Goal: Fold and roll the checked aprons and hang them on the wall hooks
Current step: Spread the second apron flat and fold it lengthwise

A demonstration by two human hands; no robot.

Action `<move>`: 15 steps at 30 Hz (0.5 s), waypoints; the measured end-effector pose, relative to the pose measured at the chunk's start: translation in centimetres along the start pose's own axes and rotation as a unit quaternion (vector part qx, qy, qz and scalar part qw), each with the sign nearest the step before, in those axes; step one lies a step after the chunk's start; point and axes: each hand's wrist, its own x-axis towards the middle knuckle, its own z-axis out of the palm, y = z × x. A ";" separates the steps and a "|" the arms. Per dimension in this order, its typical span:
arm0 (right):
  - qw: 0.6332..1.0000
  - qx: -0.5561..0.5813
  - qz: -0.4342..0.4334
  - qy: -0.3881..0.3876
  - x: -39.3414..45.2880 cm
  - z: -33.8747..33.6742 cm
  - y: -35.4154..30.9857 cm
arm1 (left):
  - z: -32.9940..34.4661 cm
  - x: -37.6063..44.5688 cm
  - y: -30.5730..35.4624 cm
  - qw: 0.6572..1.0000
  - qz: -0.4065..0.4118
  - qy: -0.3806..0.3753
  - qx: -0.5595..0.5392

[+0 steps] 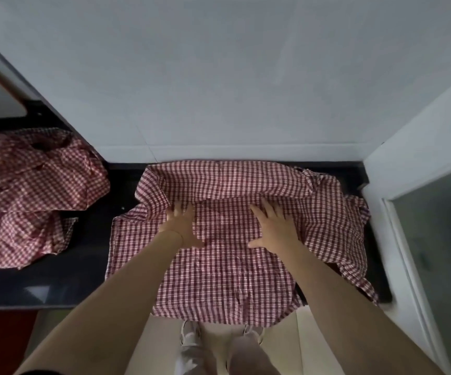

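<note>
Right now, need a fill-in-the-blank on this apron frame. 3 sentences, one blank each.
1. Both hands rest flat on the spread apron, fingers ____.
2. The crumpled apron lies to the ____ of the spread one.
3. The counter under both aprons is ____ in colour.

Missing words: straight; left; black

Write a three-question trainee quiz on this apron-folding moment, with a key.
1. True or false: both the left hand and the right hand lie flat on the red-and-white checked apron spread on the black counter.
2. Where is the crumpled pile of red checked cloth? A) on the counter's left part B) on the floor C) on a hook
3. Fill in: the spread apron's near edge hangs over the black stone counter's ____ edge.

Key: 1 true; 2 A; 3 front
</note>
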 end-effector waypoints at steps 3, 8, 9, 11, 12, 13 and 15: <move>0.999 -0.015 0.025 -0.019 0.0 -1.0 -0.3 | 0.7 -0.6 -0.6 0.994 0.018 0.091 -0.060; 0.990 -0.045 -0.027 0.130 -2.2 -0.1 -2.5 | 2.7 -2.6 -0.3 0.972 0.021 0.226 -0.052; 0.991 -0.003 -0.071 0.114 -2.7 0.4 -2.9 | 3.2 -2.9 -0.1 0.979 0.031 0.198 -0.047; 0.990 0.030 -0.136 0.029 -3.6 1.6 -3.7 | 4.4 -3.1 0.0 0.984 0.067 0.166 -0.013; 0.988 0.005 -0.154 -0.004 -4.2 2.0 -4.1 | 4.9 -3.3 0.0 0.984 0.083 0.159 0.007; 0.986 -0.035 -0.160 -0.014 -4.6 2.6 -4.4 | 5.3 -3.4 0.0 0.983 0.094 0.154 0.022; 0.981 -0.116 -0.155 0.002 -5.6 4.0 -5.3 | 5.8 -3.7 -0.4 0.983 0.104 0.143 0.042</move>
